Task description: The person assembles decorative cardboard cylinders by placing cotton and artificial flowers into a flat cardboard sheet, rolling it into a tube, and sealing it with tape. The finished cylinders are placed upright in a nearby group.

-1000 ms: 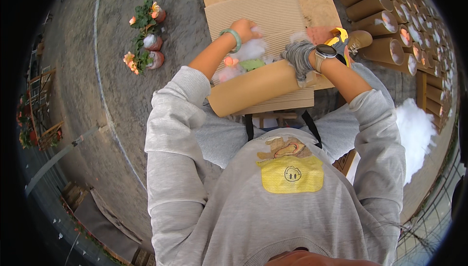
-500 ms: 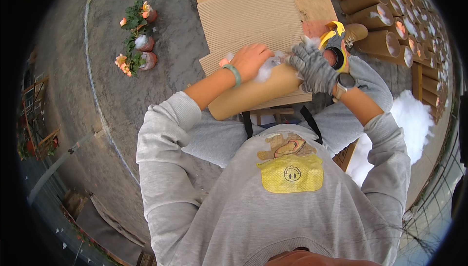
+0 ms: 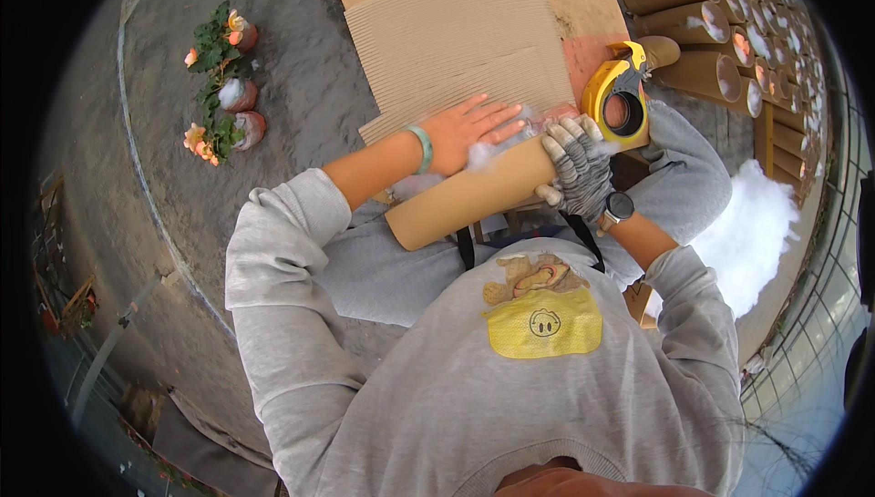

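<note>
The bare left hand (image 3: 469, 128) lies flat and open on white stuffing (image 3: 492, 153) at the middle of the frame, while the gloved right hand (image 3: 576, 169) grasps the upper end of a cardboard tube (image 3: 469, 204) lying across the lap. The tube looks partly stuffed, with a big heap of filling (image 3: 752, 233) at right unused. Corrugated sheet (image 3: 465, 41) spreads above, a yellow tape dispenser (image 3: 618, 105) touches the glove, stacked tubes (image 3: 702, 32) crowd the upper right, and open ground lies left toward the flower pots (image 3: 223, 78).

A tan cardboard tube (image 3: 474, 192) is seen — beside a yellow tape dispenser (image 3: 618, 101), white stuffing (image 3: 752, 233) and a ribbed brown corrugated sheet (image 3: 456, 41).
</note>
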The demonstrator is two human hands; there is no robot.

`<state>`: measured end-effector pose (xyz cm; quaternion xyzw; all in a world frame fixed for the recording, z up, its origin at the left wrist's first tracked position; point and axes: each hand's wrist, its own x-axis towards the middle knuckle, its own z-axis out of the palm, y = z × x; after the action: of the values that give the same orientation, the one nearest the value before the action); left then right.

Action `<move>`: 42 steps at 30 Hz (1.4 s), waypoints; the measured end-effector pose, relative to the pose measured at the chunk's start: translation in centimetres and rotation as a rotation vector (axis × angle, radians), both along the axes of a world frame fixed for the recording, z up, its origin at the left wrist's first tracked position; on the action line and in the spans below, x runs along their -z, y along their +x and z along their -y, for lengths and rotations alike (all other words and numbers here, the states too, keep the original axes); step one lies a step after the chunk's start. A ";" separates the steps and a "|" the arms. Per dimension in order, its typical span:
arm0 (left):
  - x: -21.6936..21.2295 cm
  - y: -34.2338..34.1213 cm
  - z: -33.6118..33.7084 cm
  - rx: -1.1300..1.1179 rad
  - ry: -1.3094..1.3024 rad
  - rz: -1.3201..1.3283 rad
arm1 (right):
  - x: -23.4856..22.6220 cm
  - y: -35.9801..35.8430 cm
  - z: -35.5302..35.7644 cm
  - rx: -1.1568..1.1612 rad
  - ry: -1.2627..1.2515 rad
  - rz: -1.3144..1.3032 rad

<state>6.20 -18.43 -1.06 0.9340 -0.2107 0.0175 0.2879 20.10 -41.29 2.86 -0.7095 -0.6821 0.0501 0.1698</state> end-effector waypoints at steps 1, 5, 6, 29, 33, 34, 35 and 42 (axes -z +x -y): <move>-0.3 0.2 -0.2 0.039 0.011 -0.045 | 0.2 0.1 0.1 -0.009 0.057 0.006; -2.4 0.5 -2.3 0.084 -0.477 -0.616 | 0.5 0.1 0.3 0.028 0.009 -0.011; -3.1 0.5 -3.1 0.074 -0.753 -0.924 | 0.4 0.1 0.2 0.020 0.029 -0.013; 1.2 -0.3 -7.2 -0.402 -1.388 -0.986 | -0.9 2.9 -8.2 0.046 -0.296 0.050; 0.1 -0.8 -5.5 -0.424 -0.989 -0.777 | -1.2 3.2 -10.0 0.106 -0.335 -0.059; -0.5 -1.0 -4.2 -0.305 -0.819 -0.775 | -1.3 3.1 -10.0 0.086 -0.359 0.004; -1.0 -1.3 -3.3 -0.293 -0.489 -0.665 | -1.5 2.8 -9.8 0.071 -0.302 0.062; -1.7 -2.3 -3.6 -0.508 -0.667 -0.785 | -1.3 3.3 -11.9 0.069 -0.531 0.033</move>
<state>3.89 -14.79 0.61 0.7505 0.1601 -0.1965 0.6103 23.37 -29.34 4.12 -0.7527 -0.6232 0.2101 -0.0318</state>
